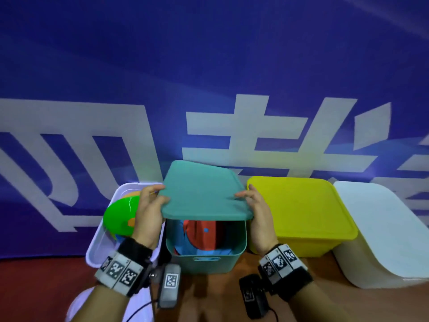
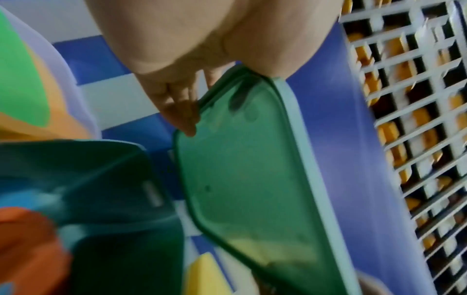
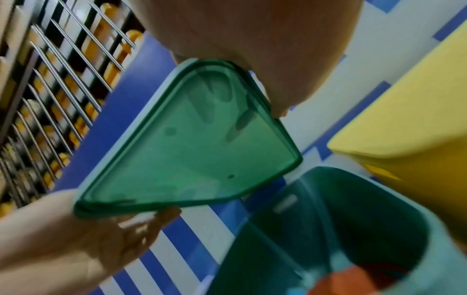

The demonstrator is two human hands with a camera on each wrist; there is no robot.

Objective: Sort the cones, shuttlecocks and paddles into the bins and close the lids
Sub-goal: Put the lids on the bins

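Observation:
Both hands hold a teal lid [image 1: 202,194] tilted just above the open teal bin [image 1: 206,254]. My left hand [image 1: 151,205] grips its left edge, thumb on top and fingers under. My right hand [image 1: 253,203] grips the right edge the same way. Red and blue paddles [image 1: 204,235] stand inside the teal bin. The left wrist view shows the lid's underside [image 2: 247,179] with my fingertips [image 2: 187,121] against its rim. In the right wrist view the lid [image 3: 192,147] hangs over the bin's mouth [image 3: 328,229].
An open white bin [image 1: 97,242] at the left holds green and orange cones [image 1: 120,214]. A yellow bin with its lid on [image 1: 299,212] stands at the right, then a white lidded bin [image 1: 380,235]. A blue banner stands close behind the row.

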